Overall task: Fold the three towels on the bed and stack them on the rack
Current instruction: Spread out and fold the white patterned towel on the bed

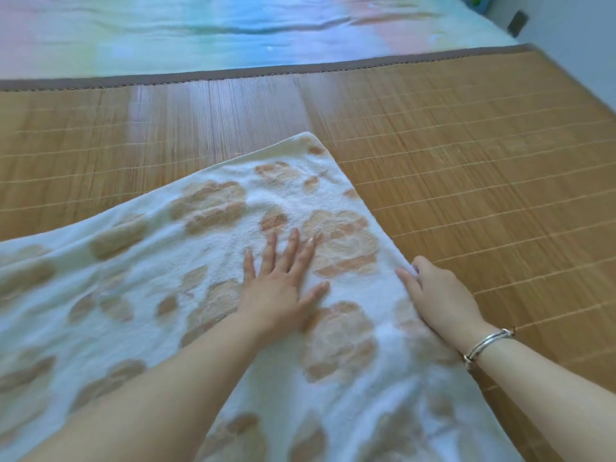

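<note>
We have the white towel with tan flower patches [213,268] spread on the bamboo mat [466,168] over the bed. Our left hand [280,285] lies flat on it, fingers straight, pressing the cloth smooth. Our right hand [436,295] pinches the towel's right edge. To fold well, we should probably keep the left palm anchoring while we lift that edge evenly across, matching corners.

towels: 1, a towel [186,261] on the mat; mats: 1, a mat [466,168]; sheets: 1, a sheet [200,28] beyond the mat; hands: 2, left hand [281,288] and right hand [440,295], at the towel; bracelets: 1, a bracelet [488,343]
</note>
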The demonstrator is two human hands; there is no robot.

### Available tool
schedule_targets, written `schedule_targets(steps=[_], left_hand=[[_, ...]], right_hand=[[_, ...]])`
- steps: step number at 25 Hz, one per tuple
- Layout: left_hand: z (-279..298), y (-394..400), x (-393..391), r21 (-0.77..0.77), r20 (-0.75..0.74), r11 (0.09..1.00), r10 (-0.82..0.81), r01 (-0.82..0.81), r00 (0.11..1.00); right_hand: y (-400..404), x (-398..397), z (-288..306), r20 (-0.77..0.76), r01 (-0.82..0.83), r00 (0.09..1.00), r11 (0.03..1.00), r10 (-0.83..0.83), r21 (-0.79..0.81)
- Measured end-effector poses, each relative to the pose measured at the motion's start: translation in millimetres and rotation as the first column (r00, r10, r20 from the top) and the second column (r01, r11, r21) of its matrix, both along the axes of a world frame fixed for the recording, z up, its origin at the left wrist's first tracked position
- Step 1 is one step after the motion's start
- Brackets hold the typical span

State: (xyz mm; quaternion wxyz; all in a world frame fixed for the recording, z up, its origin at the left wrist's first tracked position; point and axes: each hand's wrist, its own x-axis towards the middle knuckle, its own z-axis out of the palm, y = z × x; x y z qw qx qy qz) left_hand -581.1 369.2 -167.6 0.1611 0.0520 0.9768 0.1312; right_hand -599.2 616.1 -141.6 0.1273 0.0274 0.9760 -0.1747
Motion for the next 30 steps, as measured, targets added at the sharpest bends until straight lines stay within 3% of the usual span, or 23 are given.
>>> schedule_targets(steps=[5, 10, 12, 14, 17, 19, 22, 24, 26, 28, 30], left_hand=[[-4.6, 13.0, 12.3, -0.053, -0.065, 0.997, 0.055, -0.058, 0.996], [-3.0, 35.3, 83.5, 0.006, -0.13, 0.996, 0.084, -0.084, 0.988], [2.3, 40.7, 127.1, 0.023, -0.114, 0.995, 0.102, -0.1, 0.988], [8.6, 44.0, 173.2, 0.034, -0.08, 0.987, 0.16, -0.158, 0.984], [19.1, 44.6, 234.8, 0.022, 0.064, 0.975, 0.221, -0.223, 0.973], [23.2, 41.7, 259.5, 0.002, 0.134, 0.98, 0.197, -0.2, 0.971], [26.8, 32.6, 270.8, 0.012, 0.183, 0.978, 0.203, -0.208, 0.962], [22.2, 28.2, 270.3, 0.029, 0.192, 0.972, 0.223, -0.233, 0.956], [20.1, 29.7, 270.4, 0.017, 0.191, 0.973, 0.224, -0.232, 0.956], [20.4, 33.8, 272.2, -0.009, 0.187, 0.969, 0.243, -0.246, 0.952], [21.6, 37.7, 274.9, -0.031, 0.173, 0.968, 0.25, -0.249, 0.953]], right_hand=[[14.6, 24.2, -3.0, -0.061, 0.105, 0.992, 0.986, -0.114, -0.132], [47.4, 85.8, 0.6, -0.008, 0.024, 1.0, 0.993, -0.025, -0.118], [66.0, 121.7, -2.8, 0.017, -0.01, 1.0, 0.995, 0.012, -0.104], [80.9, 157.1, -3.2, -0.051, -0.011, 0.999, 0.989, 0.003, -0.148], [99.2, 192.6, 14.8, -0.178, 0.097, 0.973, 0.959, -0.148, -0.267], [110.2, 202.2, 26.1, -0.176, 0.132, 0.967, 0.954, -0.184, -0.271], [110.6, 211.4, 32.0, -0.028, 0.176, 0.982, 0.958, -0.187, -0.228], [104.8, 215.5, 25.6, 0.173, 0.262, 0.961, 0.913, -0.216, -0.312], [105.0, 218.4, 18.4, 0.268, 0.352, 0.929, 0.834, -0.255, -0.425], [109.7, 220.7, 10.5, 0.201, 0.313, 0.949, 0.823, -0.244, -0.474], [114.3, 225.0, 6.5, 0.054, 0.2, 0.979, 0.889, -0.195, -0.412]])
